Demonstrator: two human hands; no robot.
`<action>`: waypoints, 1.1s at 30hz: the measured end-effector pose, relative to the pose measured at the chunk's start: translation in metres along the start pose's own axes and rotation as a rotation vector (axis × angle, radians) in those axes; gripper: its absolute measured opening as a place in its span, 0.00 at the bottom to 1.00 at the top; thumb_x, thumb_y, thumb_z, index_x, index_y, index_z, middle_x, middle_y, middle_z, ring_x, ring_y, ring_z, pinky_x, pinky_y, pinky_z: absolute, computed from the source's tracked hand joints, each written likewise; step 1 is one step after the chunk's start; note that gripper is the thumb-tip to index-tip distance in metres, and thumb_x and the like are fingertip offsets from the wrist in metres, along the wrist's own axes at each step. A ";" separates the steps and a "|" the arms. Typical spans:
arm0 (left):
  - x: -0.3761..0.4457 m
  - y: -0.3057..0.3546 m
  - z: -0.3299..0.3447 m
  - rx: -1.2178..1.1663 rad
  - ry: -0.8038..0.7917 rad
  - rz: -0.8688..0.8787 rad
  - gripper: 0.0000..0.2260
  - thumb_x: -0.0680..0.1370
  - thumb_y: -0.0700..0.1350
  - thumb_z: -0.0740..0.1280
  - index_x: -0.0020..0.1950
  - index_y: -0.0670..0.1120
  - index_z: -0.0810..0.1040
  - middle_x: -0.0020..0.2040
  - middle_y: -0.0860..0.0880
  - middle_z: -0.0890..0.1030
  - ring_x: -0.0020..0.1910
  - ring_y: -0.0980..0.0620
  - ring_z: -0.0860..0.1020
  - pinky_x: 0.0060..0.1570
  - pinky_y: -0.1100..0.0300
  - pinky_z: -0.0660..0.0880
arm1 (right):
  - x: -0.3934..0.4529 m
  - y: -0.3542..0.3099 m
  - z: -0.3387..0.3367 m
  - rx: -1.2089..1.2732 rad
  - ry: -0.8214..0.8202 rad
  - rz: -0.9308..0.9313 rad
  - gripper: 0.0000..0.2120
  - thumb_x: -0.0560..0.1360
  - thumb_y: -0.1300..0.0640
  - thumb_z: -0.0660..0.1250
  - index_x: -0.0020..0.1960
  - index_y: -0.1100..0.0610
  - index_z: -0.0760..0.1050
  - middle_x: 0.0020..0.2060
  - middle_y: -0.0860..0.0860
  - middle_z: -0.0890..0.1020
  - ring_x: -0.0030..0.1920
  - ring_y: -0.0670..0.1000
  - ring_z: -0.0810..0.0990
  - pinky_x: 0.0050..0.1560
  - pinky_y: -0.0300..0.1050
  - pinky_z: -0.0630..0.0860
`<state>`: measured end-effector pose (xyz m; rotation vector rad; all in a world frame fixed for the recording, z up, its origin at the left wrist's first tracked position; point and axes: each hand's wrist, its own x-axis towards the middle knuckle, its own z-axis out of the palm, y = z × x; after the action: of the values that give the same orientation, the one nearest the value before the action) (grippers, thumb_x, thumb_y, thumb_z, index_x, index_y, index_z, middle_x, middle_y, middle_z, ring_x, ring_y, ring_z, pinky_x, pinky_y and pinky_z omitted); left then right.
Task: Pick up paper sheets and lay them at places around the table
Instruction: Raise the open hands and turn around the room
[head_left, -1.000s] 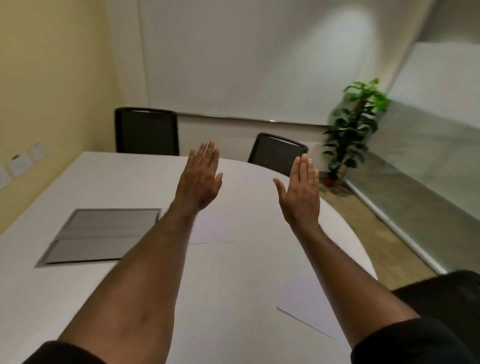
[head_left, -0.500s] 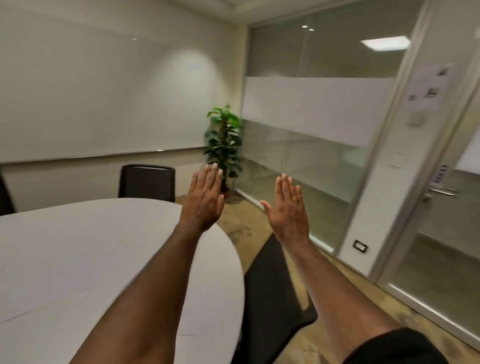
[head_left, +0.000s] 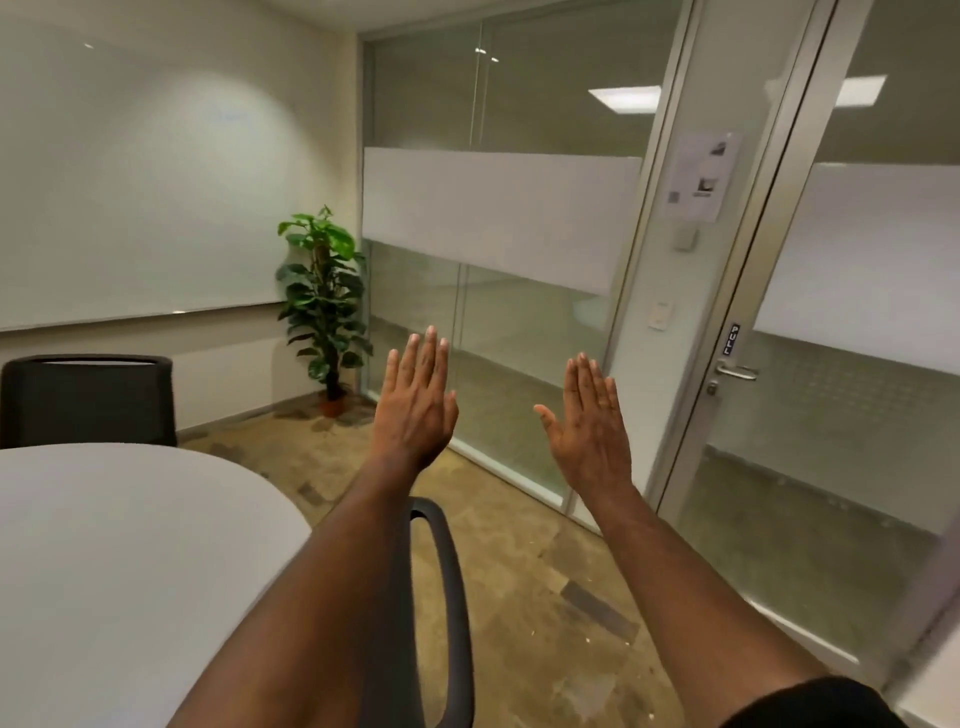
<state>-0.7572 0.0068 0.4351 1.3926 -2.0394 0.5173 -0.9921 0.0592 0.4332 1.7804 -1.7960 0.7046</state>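
Note:
My left hand (head_left: 415, 405) and my right hand (head_left: 589, 421) are both raised flat in front of me, fingers straight, holding nothing. They hover over the floor to the right of the white oval table (head_left: 119, 545), away from its edge. No paper sheet shows in this view.
A black chair (head_left: 441, 597) stands under my left forearm at the table's right edge. Another black chair (head_left: 88, 400) is at the table's far side. A potted plant (head_left: 322, 301) fills the corner. Glass wall panels and a glass door with a handle (head_left: 735, 371) lie to the right.
My view has swung right, away from the table top and its paper sheets, toward the glass wall and door. Both hands stay raised, flat and empty.

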 end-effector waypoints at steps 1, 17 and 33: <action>0.014 0.002 0.016 -0.006 0.011 -0.015 0.31 0.83 0.52 0.51 0.82 0.41 0.46 0.83 0.41 0.46 0.82 0.42 0.45 0.80 0.42 0.49 | 0.014 0.011 0.012 -0.004 -0.003 0.001 0.38 0.81 0.37 0.47 0.81 0.61 0.45 0.81 0.57 0.49 0.81 0.55 0.46 0.81 0.53 0.46; 0.254 0.012 0.220 0.052 0.012 -0.028 0.31 0.83 0.54 0.47 0.81 0.41 0.43 0.83 0.40 0.44 0.82 0.42 0.44 0.80 0.41 0.50 | 0.264 0.128 0.209 0.139 0.037 -0.121 0.39 0.81 0.36 0.45 0.81 0.62 0.47 0.81 0.58 0.51 0.81 0.55 0.47 0.81 0.56 0.49; 0.438 -0.042 0.320 0.256 0.155 -0.312 0.30 0.83 0.53 0.46 0.82 0.41 0.44 0.82 0.40 0.44 0.82 0.43 0.43 0.80 0.42 0.49 | 0.511 0.151 0.369 0.334 0.068 -0.388 0.40 0.80 0.35 0.41 0.81 0.62 0.47 0.81 0.59 0.50 0.81 0.56 0.47 0.81 0.55 0.49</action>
<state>-0.9172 -0.5096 0.4930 1.7248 -1.6361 0.7404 -1.1466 -0.5654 0.5069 2.2085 -1.2848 0.9256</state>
